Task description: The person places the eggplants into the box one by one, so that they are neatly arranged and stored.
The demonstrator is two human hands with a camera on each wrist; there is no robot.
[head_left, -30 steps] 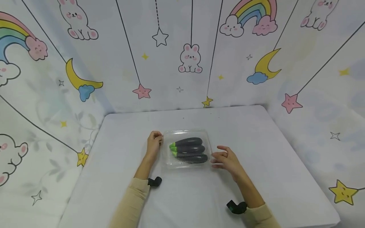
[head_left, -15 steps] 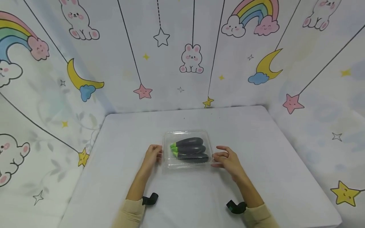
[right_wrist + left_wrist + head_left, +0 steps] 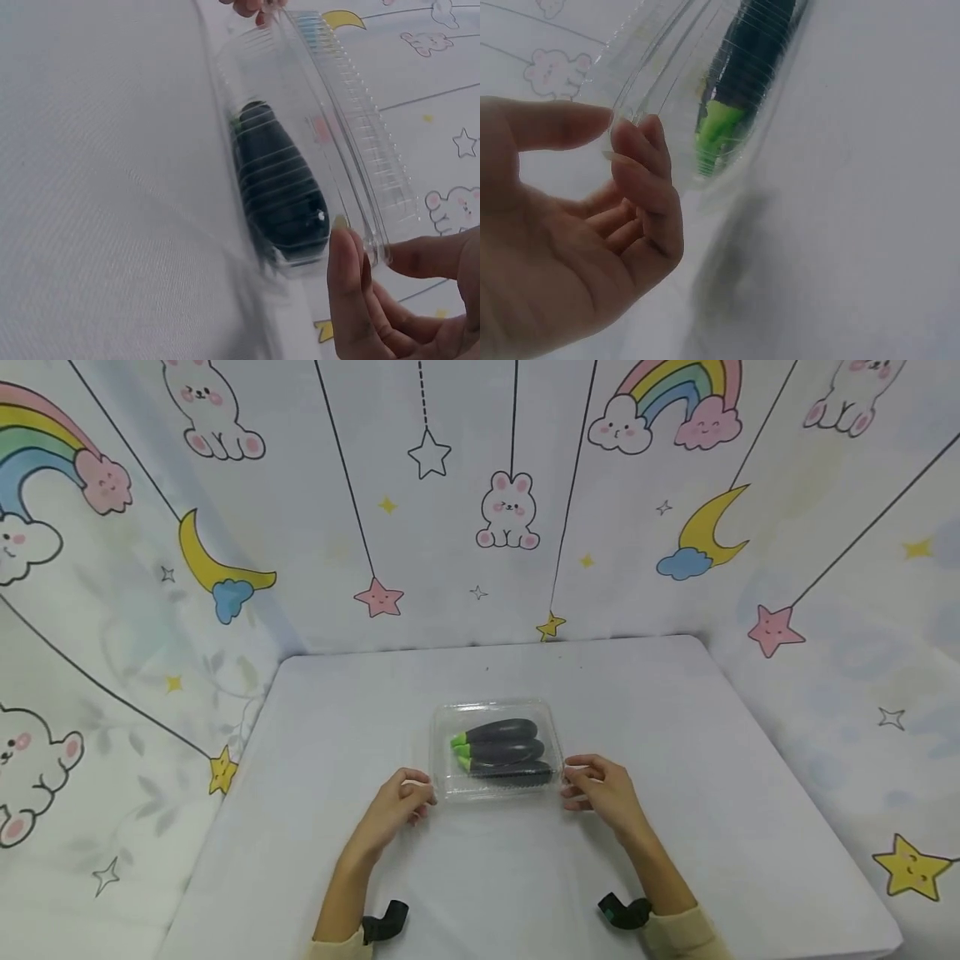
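A clear plastic clamshell box point(image 3: 491, 705) sits in the middle of the white table, lid down. Inside it lie three dark eggplants point(image 3: 501, 750) with green stem ends toward the left. My left hand point(image 3: 392, 807) is at the near left corner; in the left wrist view its thumb and fingertips pinch the box's rim, the other fingers curling below. At the near right corner, my right hand point(image 3: 607, 793) pinches the rim too, as the right wrist view shows, with an eggplant point(image 3: 277, 180) visible through the ribbed side wall.
White cloth covers the table point(image 3: 675, 710). A curtain point(image 3: 442, 543) printed with rabbits, stars and rainbows stands behind it and at both sides. Each wrist wears a black camera point(image 3: 386, 920).
My left hand has slid from the box's far left side down to its near left corner. My right hand has shifted slightly at the right corner. The box has stayed nearly in place.
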